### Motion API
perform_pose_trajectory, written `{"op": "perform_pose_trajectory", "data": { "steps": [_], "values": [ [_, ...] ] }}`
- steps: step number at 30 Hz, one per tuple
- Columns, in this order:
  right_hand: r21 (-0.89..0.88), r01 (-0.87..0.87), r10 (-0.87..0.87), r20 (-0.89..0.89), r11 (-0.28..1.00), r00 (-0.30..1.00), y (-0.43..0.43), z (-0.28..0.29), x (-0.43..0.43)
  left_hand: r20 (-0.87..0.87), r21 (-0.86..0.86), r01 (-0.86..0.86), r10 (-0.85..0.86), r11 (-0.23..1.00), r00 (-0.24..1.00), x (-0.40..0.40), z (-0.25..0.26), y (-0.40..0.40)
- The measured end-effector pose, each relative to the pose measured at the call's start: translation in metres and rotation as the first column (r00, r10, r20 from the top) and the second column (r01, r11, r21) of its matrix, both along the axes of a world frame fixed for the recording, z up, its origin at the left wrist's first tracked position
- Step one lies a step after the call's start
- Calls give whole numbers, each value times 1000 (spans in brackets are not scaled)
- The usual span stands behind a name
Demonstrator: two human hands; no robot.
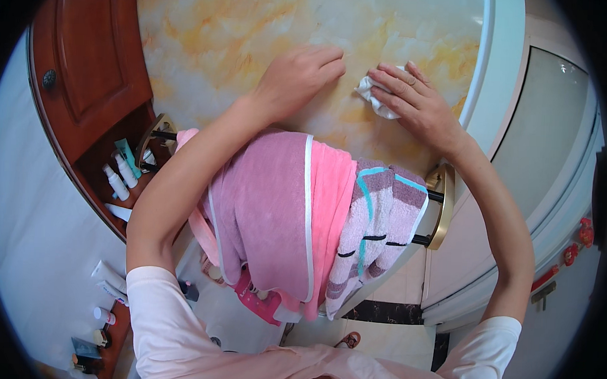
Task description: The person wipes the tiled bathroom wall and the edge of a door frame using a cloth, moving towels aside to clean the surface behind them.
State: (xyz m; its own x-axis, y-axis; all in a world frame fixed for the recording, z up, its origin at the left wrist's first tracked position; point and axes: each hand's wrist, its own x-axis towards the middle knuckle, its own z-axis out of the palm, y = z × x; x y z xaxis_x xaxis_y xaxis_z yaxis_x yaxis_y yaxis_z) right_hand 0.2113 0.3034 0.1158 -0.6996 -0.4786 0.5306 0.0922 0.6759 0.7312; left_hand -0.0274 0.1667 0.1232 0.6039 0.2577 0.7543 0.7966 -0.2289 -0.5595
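Observation:
A crumpled white cloth or tissue [382,99] lies under the fingers of my right hand [412,100], flat against a marbled yellow-and-white wall panel [229,31]. To its left, my left hand [307,74] is curled into a loose fist at the same wall. Its palm side is hidden, and nothing shows in it. Below both hands hang a mauve towel [273,203] with white edging, a bright pink towel [328,190] and a pale patterned towel [378,212]. They drape over the black bars of a towel rack [440,209] with gold-coloured brackets.
At left is a reddish-brown wooden cabinet [93,47], with bottles [121,175] on its open shelf. Tubes [110,280] and small containers [103,315] stand lower down. A pink package [259,300] shows beneath the towels. A door with a frosted panel [542,107] is at right.

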Motion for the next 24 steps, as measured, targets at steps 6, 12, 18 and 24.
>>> {"op": "perform_pose_trajectory", "data": {
  "steps": [6,12,18,24],
  "values": [
    [-28,-3,3,-26,1000,1000,2,-1,1,146,8,35,-36,999,989,-4,-7,-3],
    [24,322,-271,-484,946,832,2,47,12,178,79,222,-233,972,956,-2,-8,-5],
    [-116,49,-60,-94,992,994,-16,-13,-15,205,13,129,-129,992,970,1,-7,-5],
    [69,44,-48,66,997,997,-1,19,-1,324,-14,140,-128,990,937,11,-4,-3]
  ]
}}
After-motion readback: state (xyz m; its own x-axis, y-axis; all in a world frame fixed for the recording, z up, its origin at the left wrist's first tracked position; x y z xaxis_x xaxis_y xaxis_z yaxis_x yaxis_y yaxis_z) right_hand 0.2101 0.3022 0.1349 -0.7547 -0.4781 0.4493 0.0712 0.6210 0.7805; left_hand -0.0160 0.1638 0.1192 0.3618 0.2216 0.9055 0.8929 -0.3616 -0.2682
